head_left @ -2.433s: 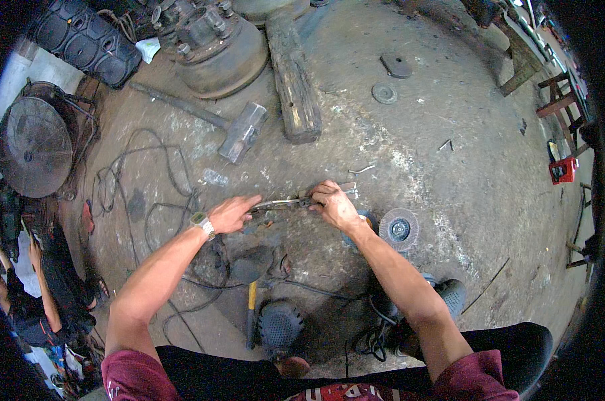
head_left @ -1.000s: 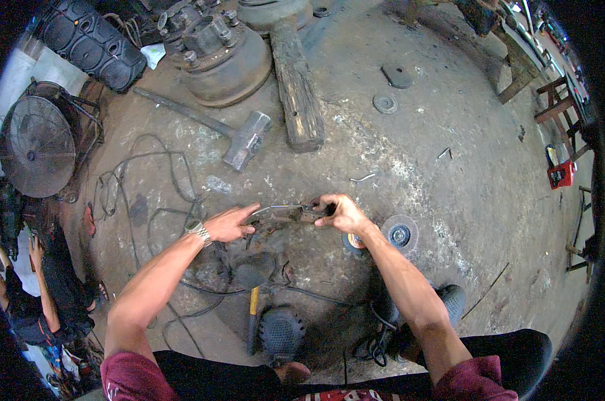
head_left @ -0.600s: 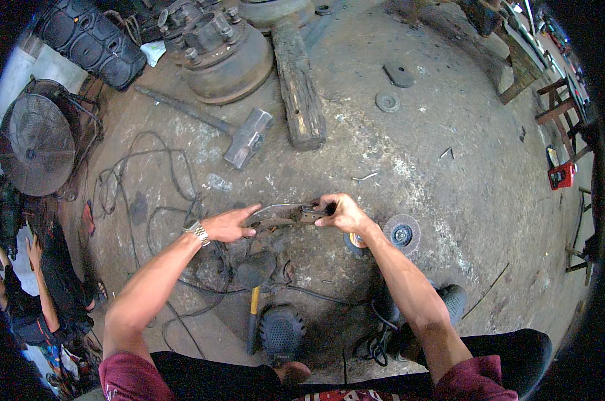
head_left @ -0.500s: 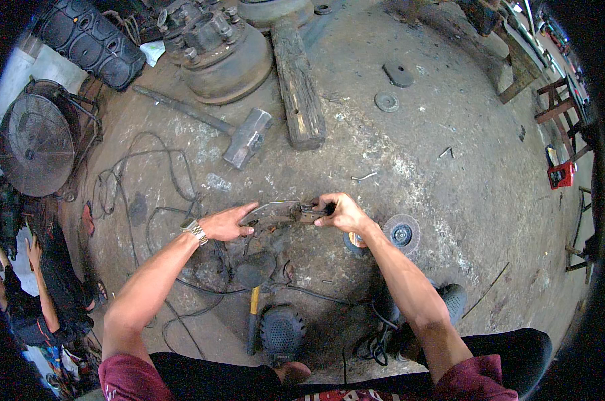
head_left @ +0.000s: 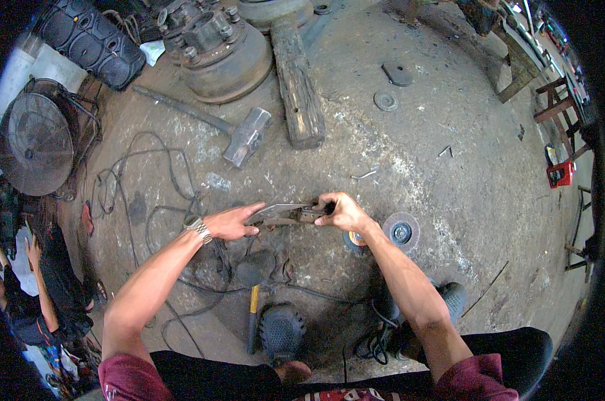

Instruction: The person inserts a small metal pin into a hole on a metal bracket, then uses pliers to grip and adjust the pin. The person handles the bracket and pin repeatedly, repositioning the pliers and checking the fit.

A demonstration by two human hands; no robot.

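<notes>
A dark, arched metal piece (head_left: 282,212) is stretched between my two hands, just above the floor. My left hand (head_left: 232,222) is closed on its left end, thumb below and fingers along the top edge. At the other end, beside a small block-like part, my right hand (head_left: 344,214) pinches the piece between thumb and fingers. Part of that end is hidden by the fingers. An orange-and-dark disc (head_left: 356,239) shows partly under my right wrist, and a grey flap disc (head_left: 401,232) lies to its right.
A sledgehammer (head_left: 249,137), a wooden beam (head_left: 301,100) and a heavy drum-shaped hub (head_left: 229,70) lie ahead. Cable (head_left: 122,180) loops at left, near a floor fan (head_left: 35,144). A yellow-marked handle (head_left: 253,304) lies by my shoe. Another person's arm (head_left: 45,287) shows at far left.
The metal piece has tilted, so more of its broad flat side shows. My left hand has shifted slightly right with it, while my right hand stays nearly in place.
</notes>
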